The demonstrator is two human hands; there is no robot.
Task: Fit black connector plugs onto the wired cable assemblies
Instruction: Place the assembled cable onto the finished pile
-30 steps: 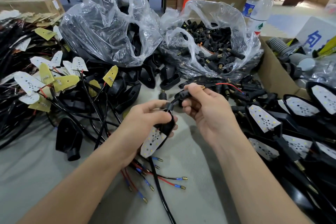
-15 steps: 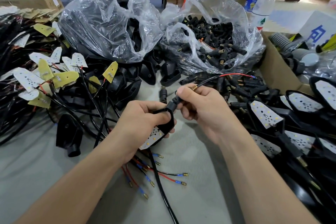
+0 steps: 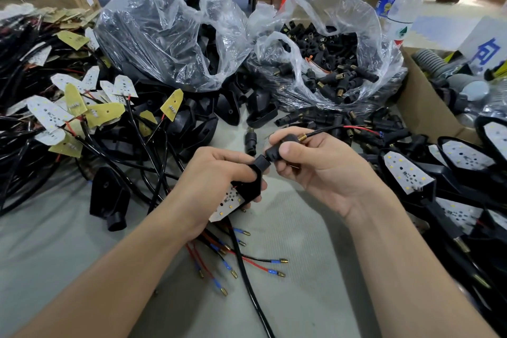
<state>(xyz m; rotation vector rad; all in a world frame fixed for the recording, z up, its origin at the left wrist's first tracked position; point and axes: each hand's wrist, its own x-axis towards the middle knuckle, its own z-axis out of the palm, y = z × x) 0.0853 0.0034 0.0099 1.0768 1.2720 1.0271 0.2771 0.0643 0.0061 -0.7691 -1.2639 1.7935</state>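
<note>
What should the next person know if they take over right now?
Left hand: grips a housing with its LED board.
Right hand: pinches a plug against the housing's neck; the wire exits the plug's brass end.
Stock: plugs in the bag, a loose plug on the table, wired boards piled left, housed units right.
Done: plug threaded on the wire; full seating can't be told.
Left: seat it, set it aside, do the rest.
</note>
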